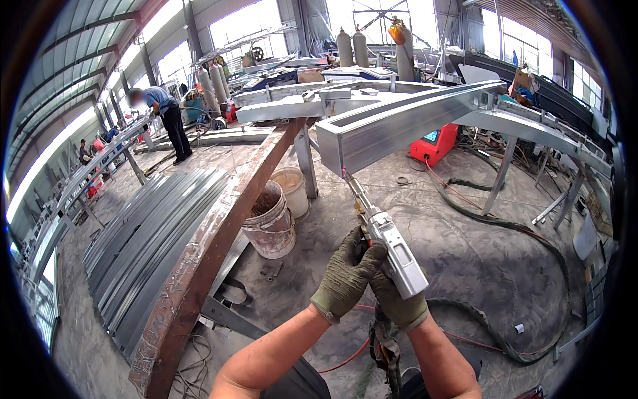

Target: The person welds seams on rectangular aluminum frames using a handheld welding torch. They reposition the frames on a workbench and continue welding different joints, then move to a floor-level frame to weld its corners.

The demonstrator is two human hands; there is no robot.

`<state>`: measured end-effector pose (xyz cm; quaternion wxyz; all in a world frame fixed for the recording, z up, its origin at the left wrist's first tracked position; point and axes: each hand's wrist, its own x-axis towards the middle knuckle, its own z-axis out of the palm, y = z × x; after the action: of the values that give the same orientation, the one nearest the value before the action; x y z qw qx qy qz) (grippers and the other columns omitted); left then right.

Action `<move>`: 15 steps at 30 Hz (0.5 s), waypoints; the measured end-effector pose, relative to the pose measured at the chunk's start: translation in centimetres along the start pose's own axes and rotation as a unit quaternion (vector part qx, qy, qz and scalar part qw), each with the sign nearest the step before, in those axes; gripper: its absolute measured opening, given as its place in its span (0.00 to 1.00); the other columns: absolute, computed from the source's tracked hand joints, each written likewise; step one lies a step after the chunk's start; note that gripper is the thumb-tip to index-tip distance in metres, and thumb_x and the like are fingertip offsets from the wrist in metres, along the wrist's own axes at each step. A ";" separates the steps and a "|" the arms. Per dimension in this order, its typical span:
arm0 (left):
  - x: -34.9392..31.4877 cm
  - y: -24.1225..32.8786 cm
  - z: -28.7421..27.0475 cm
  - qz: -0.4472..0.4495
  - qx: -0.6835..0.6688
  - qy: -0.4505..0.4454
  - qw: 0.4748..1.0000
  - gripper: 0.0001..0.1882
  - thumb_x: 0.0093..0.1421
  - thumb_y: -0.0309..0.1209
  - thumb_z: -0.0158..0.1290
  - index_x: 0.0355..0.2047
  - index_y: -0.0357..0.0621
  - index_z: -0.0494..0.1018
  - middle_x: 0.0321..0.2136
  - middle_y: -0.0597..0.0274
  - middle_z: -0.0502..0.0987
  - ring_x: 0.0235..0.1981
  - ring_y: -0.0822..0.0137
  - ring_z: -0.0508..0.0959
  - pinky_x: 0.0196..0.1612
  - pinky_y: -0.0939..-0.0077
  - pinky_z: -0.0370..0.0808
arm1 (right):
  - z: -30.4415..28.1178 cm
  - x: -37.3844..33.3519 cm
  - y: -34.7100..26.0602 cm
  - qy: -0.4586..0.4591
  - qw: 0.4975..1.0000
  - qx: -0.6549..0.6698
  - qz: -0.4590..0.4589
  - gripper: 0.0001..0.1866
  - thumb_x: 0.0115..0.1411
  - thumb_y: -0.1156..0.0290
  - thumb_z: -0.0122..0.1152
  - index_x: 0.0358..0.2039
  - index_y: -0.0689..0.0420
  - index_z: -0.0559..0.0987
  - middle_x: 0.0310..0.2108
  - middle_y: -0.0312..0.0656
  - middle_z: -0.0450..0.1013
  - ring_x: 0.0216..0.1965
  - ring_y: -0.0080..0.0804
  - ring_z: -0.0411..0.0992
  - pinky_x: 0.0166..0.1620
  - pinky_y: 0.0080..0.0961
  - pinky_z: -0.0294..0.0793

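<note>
A silver handheld welding gun (397, 249) is gripped in both my gloved hands, tilted with its narrow nozzle pointing up and away. My left hand (347, 276) wears a green work glove and closes around the side of the gun near the nozzle end. My right hand (401, 299), also gloved, wraps the gun's grip underneath the body; its fingers are partly hidden. The nozzle tip meets or nearly meets the lower end corner of a rectangular aluminium frame (399, 136), where a small pinkish spot shows. Whether they touch I cannot tell.
A rusty steel beam (219, 246) slants along my left, beside dirty buckets (271, 226) and stacked metal strips (149, 246). A red machine (435, 143) stands beyond the frame. A thick dark hose (531, 233) curls across the floor at right. A person (171, 116) bends over work far left.
</note>
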<state>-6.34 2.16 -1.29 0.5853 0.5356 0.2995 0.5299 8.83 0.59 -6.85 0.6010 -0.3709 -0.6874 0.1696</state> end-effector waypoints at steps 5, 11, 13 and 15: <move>0.2 -0.3 -0.2 0.006 -0.006 -0.001 1.000 0.27 0.83 0.37 0.59 0.74 0.38 0.69 0.58 0.62 0.82 0.58 0.74 0.79 0.64 0.72 0.78 | 0.6 0.4 -0.1 0.034 0.999 0.032 -0.006 0.10 0.67 0.73 0.76 0.47 0.61 0.87 0.35 0.46 0.84 0.34 0.39 0.86 0.39 0.34 0.85; 0.2 0.0 0.0 -0.004 -0.001 0.010 1.000 0.28 0.82 0.38 0.61 0.75 0.38 0.69 0.57 0.63 0.82 0.57 0.74 0.79 0.63 0.72 0.79 | 0.5 0.6 0.0 0.029 0.999 -0.018 -0.029 0.10 0.68 0.72 0.76 0.47 0.60 0.87 0.34 0.45 0.85 0.34 0.40 0.86 0.38 0.35 0.85; 0.2 -0.2 -0.1 -0.004 0.001 0.011 1.000 0.29 0.82 0.38 0.61 0.75 0.38 0.69 0.57 0.63 0.82 0.57 0.75 0.79 0.63 0.72 0.79 | 0.5 0.6 -0.3 0.034 0.999 -0.009 -0.023 0.09 0.68 0.72 0.76 0.46 0.59 0.87 0.34 0.45 0.84 0.33 0.40 0.86 0.38 0.35 0.85; 0.2 -0.3 -0.2 -0.001 0.004 0.008 1.000 0.29 0.81 0.38 0.62 0.75 0.38 0.68 0.58 0.63 0.82 0.57 0.75 0.79 0.63 0.72 0.79 | 0.5 0.5 -0.2 0.034 0.999 -0.004 -0.021 0.09 0.68 0.73 0.76 0.45 0.60 0.87 0.33 0.44 0.84 0.32 0.39 0.85 0.37 0.34 0.84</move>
<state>-6.42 2.44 -1.54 0.5808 0.5334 0.3072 0.5327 8.26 0.98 -6.49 0.6257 -0.3641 -0.6752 0.1415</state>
